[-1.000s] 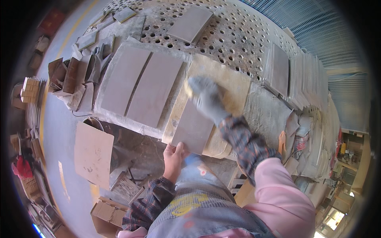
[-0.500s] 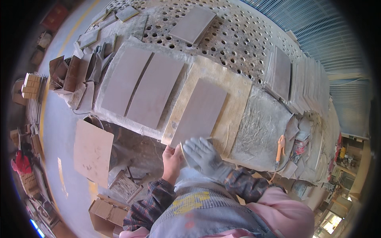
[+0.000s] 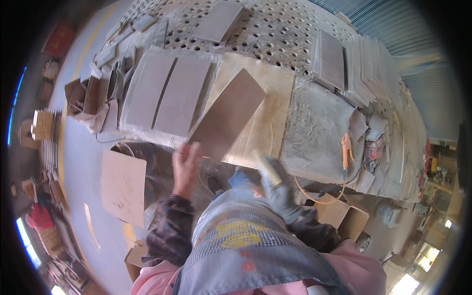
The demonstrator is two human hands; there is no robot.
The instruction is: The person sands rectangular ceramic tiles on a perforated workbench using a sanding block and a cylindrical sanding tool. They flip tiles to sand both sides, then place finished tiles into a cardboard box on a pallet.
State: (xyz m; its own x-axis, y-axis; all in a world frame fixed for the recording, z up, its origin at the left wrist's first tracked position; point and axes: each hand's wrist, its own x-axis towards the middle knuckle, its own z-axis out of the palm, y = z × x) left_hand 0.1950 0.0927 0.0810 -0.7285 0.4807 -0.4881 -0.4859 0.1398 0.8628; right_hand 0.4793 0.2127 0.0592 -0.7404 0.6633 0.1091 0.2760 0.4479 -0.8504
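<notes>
My bare left hand (image 3: 186,166) grips the near left corner of a flat brown-grey rectangular panel (image 3: 231,113). The panel is tilted up off a tan mat (image 3: 279,105), turned with its far end to the right. My right hand (image 3: 282,195), in a grey glove, is closed around a small pale-yellow block (image 3: 268,170), apart from the panel and off the table's near edge. Motion blurs both the block and that hand, so the block's exact kind does not show. Left of the mat lie two similar panels (image 3: 148,93) side by side on a pale sheet.
Another panel (image 3: 219,20) rests on the perforated tabletop (image 3: 265,42). Stacked panels (image 3: 364,69) stand at the right. An orange air gun (image 3: 347,149) with a hose sits near the right edge. Scrap pieces (image 3: 96,96) crowd the left end, and a cardboard sheet (image 3: 123,184) leans below.
The panel has come up off the mat and turned, with my left hand at its corner. My right hand and the block have moved away from its near edge, right and toward me.
</notes>
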